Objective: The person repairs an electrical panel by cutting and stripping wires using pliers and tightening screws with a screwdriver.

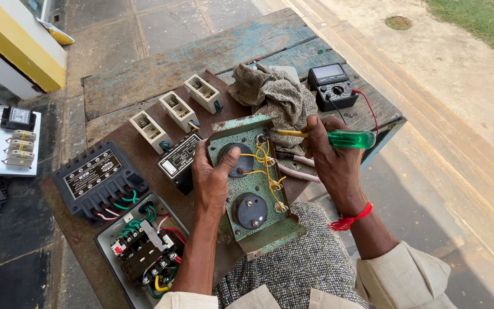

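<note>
A green metal panel with two round black meter backs and yellow wires lies tilted on a rusty board, its lower end over my lap. My left hand presses on the panel's left side, thumb on the upper black meter back. My right hand grips a screwdriver with a green transparent handle. Its yellow shaft points left, with the tip at a terminal near the panel's top edge.
On the board stand three white fuse holders, a black finned box, a small black labelled unit and an open starter box with coloured wires. A crumpled cloth and a multimeter lie behind. More devices sit far left.
</note>
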